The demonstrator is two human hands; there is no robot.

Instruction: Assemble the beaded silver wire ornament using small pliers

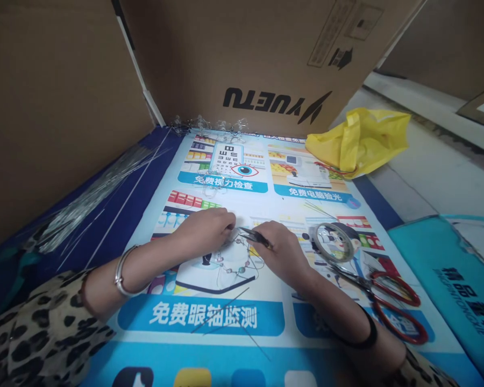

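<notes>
My left hand (207,231) is closed in a pinch at the top of a beaded wire ring (241,270). Small pinkish and clear beads sit along the ring's lower curve, and a thin wire end loops out to its right. My right hand (284,252) grips a pair of small dark-handled pliers (258,237). The pliers' jaws point left, close to my left fingertips at the top of the ring. Whether the jaws are closed on the wire is too small to tell.
Right of my hands lie a tape roll (334,242) and red-handled scissors (399,293). A wire bundle (92,196) lies on the left. Wire pieces (226,127) stand at the back against a cardboard box (242,59). A yellow bag (358,142) sits back right.
</notes>
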